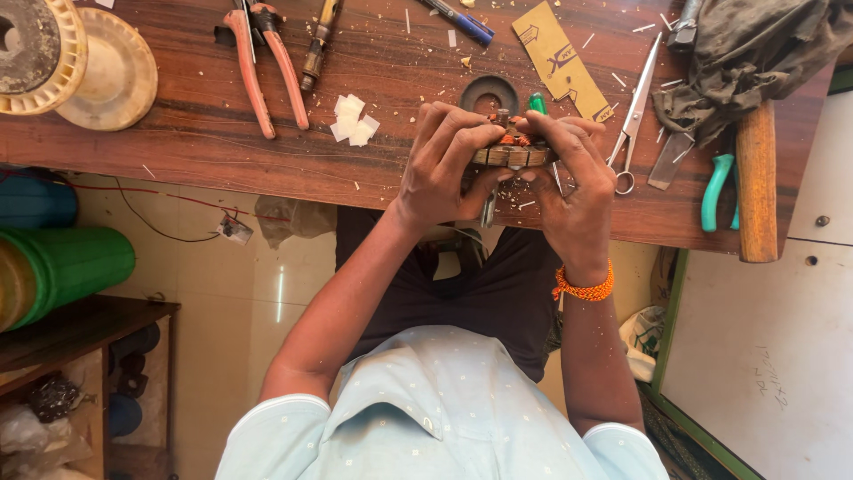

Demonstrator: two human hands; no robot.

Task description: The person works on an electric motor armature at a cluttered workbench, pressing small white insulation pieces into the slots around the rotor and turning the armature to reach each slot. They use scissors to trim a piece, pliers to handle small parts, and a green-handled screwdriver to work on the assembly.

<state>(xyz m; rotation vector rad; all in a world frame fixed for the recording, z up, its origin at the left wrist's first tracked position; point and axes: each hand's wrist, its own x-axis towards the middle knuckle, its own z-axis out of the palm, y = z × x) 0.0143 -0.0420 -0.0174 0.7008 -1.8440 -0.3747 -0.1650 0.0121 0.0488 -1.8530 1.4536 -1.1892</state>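
Left hand [442, 164] and right hand [573, 182] both clamped on round copper-wound armature [514, 149]; dark metal ring [489, 92] at its 12 o'clock on scratched wooden table [178, 133].

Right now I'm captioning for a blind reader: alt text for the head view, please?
Both hands, left hand and right hand, grip a small round motor armature over a wooden workbench strewn with pliers and scissors.

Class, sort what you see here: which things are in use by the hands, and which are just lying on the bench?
In use:
left hand
right hand
round wound motor part, held by both

Lying about:
pliers
scissors
white paper bits
blue pen
hammer
grey cloth
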